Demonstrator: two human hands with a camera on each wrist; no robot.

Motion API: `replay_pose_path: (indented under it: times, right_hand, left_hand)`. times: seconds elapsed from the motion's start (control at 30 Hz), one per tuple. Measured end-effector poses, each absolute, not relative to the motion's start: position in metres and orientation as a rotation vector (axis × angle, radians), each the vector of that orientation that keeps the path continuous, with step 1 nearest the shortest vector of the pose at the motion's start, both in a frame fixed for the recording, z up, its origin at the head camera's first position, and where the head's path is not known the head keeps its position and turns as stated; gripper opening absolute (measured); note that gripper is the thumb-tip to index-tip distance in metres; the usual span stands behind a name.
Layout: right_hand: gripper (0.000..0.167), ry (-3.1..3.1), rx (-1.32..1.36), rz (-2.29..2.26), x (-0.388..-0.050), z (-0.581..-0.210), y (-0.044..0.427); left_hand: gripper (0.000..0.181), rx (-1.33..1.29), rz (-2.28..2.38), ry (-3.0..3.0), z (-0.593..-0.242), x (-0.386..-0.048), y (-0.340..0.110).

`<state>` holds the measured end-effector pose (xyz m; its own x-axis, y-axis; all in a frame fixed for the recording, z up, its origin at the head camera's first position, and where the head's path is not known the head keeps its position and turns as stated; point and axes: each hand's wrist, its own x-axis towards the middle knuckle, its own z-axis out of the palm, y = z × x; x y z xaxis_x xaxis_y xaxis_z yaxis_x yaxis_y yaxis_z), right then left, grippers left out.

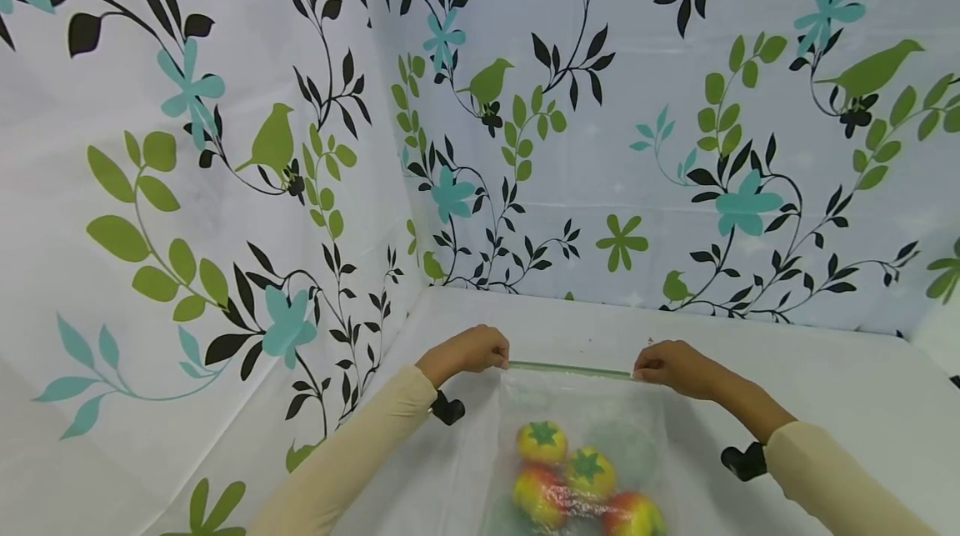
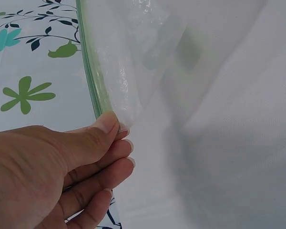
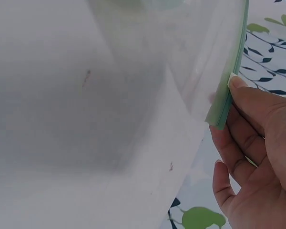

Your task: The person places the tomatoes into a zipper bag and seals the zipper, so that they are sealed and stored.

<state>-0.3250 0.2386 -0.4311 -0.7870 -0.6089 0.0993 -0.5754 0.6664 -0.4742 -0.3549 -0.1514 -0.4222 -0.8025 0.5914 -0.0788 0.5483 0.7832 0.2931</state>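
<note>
A clear zip bag [image 1: 585,403] with a green zip strip [image 1: 570,369] along its top hangs between my two hands. Inside it, low down, sit several yellow and red toy fruits [image 1: 588,473] with green star-shaped tops. My left hand [image 1: 468,350] pinches one top corner of the bag between thumb and forefinger, seen closely in the left wrist view. At the opposite corner, my right hand [image 1: 678,368] pinches the end of the strip, its thumb on the green edge [image 3: 224,107]. The strip runs nearly straight from hand to hand. The bag's lower end is cut off by the frame.
Under the bag is a white table [image 1: 810,386]. Behind it and to the left stand white sheets [image 1: 600,144] printed with leaves, flowers and birds. Each wrist carries a small black device [image 1: 742,463] below the sleeve cuff.
</note>
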Motion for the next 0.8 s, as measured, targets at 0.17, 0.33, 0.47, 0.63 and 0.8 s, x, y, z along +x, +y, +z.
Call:
replay_pose_path:
  times: [0.17,0.33,0.47,0.63,0.8]
  right_hand:
    - [0.01,2.808,-0.947,-0.77,-0.323,-0.43,0.249]
    - [0.011,2.819,-0.909,-0.764,-0.322,-0.429,0.256]
    - [0.011,2.824,-0.916,-0.754,-0.322,-0.43,0.26]
    - [0.011,2.829,-0.927,-0.759,-0.321,-0.428,0.261]
    - [0.01,2.825,-0.902,-0.786,-0.32,-0.427,0.261]
  left_hand:
    - [0.015,0.911,0.409,2.807,-0.424,-0.357,-0.153]
    - [0.014,0.888,0.429,2.808,-0.424,-0.357,-0.154]
    - [0.014,0.874,0.432,2.812,-0.424,-0.359,-0.154]
    - [0.013,0.87,0.439,2.813,-0.424,-0.361,-0.153]
    - [0.012,0.853,0.451,2.811,-0.426,-0.363,-0.153]
